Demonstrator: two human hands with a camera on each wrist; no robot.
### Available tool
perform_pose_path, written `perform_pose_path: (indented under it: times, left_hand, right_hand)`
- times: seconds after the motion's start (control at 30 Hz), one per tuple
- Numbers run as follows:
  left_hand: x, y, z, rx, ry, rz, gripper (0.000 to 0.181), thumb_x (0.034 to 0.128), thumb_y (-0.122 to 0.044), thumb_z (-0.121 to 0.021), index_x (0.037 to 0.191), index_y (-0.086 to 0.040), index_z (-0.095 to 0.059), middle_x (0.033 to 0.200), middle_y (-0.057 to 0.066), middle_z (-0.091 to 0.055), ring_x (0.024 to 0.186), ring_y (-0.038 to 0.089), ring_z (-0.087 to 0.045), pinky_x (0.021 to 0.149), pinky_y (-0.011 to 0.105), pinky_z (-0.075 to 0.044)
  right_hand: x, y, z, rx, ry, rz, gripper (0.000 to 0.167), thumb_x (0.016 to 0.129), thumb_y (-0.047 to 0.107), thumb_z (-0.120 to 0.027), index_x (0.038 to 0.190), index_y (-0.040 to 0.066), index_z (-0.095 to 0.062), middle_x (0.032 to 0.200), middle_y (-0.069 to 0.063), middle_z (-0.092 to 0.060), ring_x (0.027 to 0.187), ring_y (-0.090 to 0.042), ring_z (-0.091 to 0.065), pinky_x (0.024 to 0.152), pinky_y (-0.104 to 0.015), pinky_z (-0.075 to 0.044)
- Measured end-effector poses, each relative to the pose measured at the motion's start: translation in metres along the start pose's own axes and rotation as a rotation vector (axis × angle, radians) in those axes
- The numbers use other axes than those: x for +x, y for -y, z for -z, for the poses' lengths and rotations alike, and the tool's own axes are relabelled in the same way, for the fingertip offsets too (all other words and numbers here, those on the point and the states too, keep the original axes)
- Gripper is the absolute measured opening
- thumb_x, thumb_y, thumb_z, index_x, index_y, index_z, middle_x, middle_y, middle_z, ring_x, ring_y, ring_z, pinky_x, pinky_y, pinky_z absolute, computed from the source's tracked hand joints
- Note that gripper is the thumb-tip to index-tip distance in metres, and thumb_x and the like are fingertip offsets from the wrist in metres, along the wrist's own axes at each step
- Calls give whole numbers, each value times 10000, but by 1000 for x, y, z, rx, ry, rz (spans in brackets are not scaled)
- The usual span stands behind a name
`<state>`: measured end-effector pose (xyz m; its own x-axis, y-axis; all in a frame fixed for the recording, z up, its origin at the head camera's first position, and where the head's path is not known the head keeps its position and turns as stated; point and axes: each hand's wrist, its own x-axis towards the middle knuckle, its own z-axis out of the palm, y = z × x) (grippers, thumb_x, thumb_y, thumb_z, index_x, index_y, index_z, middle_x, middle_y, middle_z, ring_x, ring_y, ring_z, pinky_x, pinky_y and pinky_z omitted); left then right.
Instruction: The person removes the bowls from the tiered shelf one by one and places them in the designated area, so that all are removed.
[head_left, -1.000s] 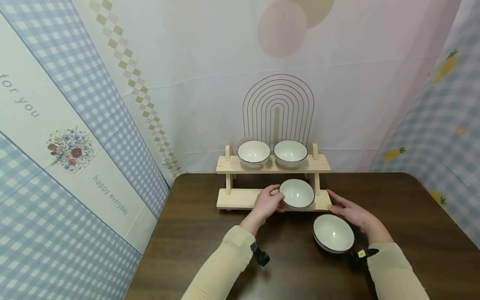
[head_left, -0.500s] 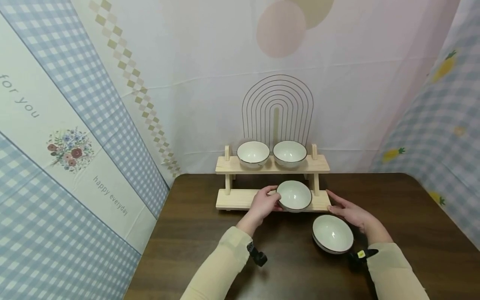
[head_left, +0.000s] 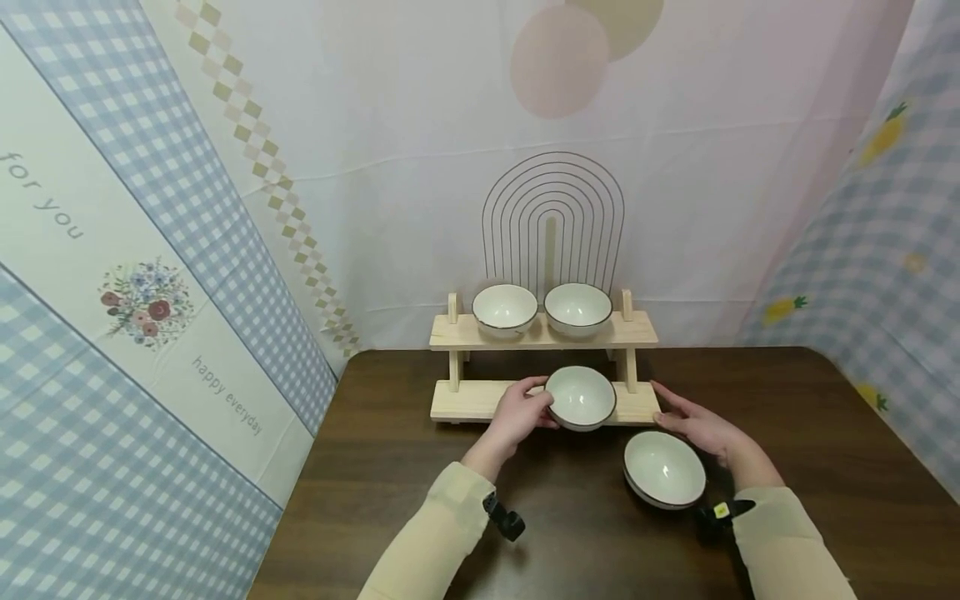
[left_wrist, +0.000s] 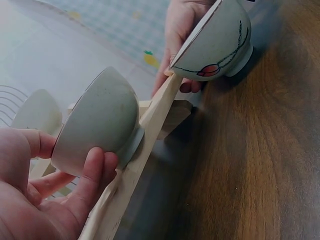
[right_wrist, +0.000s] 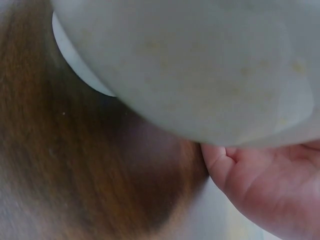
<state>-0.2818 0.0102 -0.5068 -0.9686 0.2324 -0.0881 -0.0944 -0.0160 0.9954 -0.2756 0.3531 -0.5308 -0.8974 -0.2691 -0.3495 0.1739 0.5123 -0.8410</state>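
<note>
In the head view my left hand (head_left: 517, 414) pinches the left side of a white bowl (head_left: 582, 398) at the lower tier (head_left: 468, 400) of the wooden rack. The left wrist view has thumb and fingers around that bowl (left_wrist: 102, 117), its foot close to the board. My right hand (head_left: 697, 425) touches the rack's lower right end, fingers extended. Another bowl (head_left: 664, 469) stands on the table just in front of it. In the right wrist view this bowl (right_wrist: 200, 70) hides most of my right hand (right_wrist: 270, 187).
Two white bowls (head_left: 505, 310) (head_left: 578, 309) stand side by side on the rack's upper tier (head_left: 540, 336). Behind the dark wooden table (head_left: 360, 483) hangs a pale patterned cloth (head_left: 412, 208), with blue checked cloth at both sides.
My left hand and the bowl it grips have moved to the left and slightly nearer along the lower tier. My right hand has stayed at the rack's right end.
</note>
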Motion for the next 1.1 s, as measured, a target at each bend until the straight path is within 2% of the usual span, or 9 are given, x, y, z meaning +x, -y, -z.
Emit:
perform_pose_path:
  times: [0.43, 0.6, 0.87, 1.1]
  left_hand:
    - [-17, -1, 19, -8, 25, -11, 525, 963, -63, -618, 1474, 49, -577, 960, 169, -750, 690, 183, -716, 806, 502, -659]
    - [-26, -3, 28, 2, 44, -31, 509, 957, -53, -619, 1458, 41, -600, 964, 172, -747, 678, 185, -711, 776, 479, -666]
    - [-42, 6, 36, 8, 89, -1, 522, 943, -28, -620, 1453, 77, -582, 928, 154, -743, 659, 174, -707, 800, 548, -652]
    - [-53, 17, 42, 38, 119, 8, 540, 936, -21, -619, 1462, 90, -567, 931, 148, -721, 659, 177, -709, 753, 481, -668]
  right_hand:
    - [-1, -4, -1, -18, -13, -10, 909, 1083, 513, -576, 1729, 191, -23, 1695, -392, -78, 1514, -616, -238, 1177, -771, -267]
    - [-1, 0, -1, -5, -17, -8, 901, 1084, 499, -581, 1729, 201, -28, 1700, -382, -82, 1520, -610, -231, 1188, -770, -243]
    - [-4, 1, -2, 3, -20, -18, 882, 1091, 481, -577, 1730, 206, -33, 1703, -378, -75, 1523, -611, -222, 1186, -778, -234]
    - [-2, 0, -2, 2, -15, -12, 852, 1109, 439, -560, 1728, 193, -29, 1699, -382, -83, 1520, -609, -232, 1191, -771, -234]
